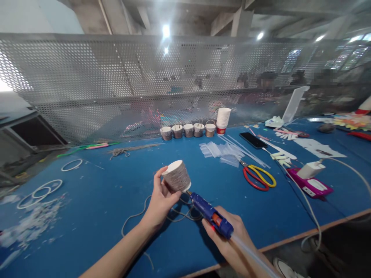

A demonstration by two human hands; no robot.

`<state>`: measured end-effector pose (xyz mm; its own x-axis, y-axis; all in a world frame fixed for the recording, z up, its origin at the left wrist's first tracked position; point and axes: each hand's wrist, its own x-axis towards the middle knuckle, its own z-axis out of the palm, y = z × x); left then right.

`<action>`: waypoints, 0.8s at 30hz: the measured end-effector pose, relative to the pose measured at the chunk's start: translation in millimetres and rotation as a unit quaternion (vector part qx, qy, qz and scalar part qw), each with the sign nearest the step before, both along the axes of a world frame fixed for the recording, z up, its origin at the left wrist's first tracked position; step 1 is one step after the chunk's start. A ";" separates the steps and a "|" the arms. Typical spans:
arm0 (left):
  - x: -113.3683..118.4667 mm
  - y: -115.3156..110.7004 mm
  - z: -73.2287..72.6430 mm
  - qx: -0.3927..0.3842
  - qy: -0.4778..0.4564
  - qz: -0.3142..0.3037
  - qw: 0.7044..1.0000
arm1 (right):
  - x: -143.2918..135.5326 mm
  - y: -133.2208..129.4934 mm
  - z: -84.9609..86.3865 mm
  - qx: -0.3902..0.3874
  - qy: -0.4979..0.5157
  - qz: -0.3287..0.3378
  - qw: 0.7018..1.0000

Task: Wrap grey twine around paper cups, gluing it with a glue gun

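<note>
My left hand (162, 197) is closed around a paper cup (177, 177), which tilts to the left and has grey cord wound round most of its side. In my right hand (228, 231) is a blue hot glue gun (210, 212), with a clear glue stick (252, 255) sticking out of its back end. The gun's nozzle meets or nearly meets the cup's lower edge; the exact contact is too small to tell. Loose grey cord (139, 214) trails from below the cup across the blue table (110, 231).
Several cord-wrapped cups (188, 130) stand at the back beside stacked paper cups (223, 119). To the right lie clear glue sticks (213, 150), red-and-yellow scissors (259, 177), a phone (252, 140) and a purple power strip (310, 183). White rings (40, 192) and scraps (34, 222) are at left.
</note>
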<state>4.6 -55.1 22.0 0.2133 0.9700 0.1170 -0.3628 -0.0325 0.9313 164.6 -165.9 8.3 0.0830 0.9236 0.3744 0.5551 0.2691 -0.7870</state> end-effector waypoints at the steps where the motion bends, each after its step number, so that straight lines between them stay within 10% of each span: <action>1: -0.2 0.0 -0.1 0.000 0.001 0.000 1.000 | -0.2 0.0 -1.4 0.001 -0.003 0.005 1.000; 24: -3.4 2.0 3.6 -0.032 -0.007 -0.032 0.999 | 6.8 1.8 -1.8 -0.043 0.020 -0.016 0.999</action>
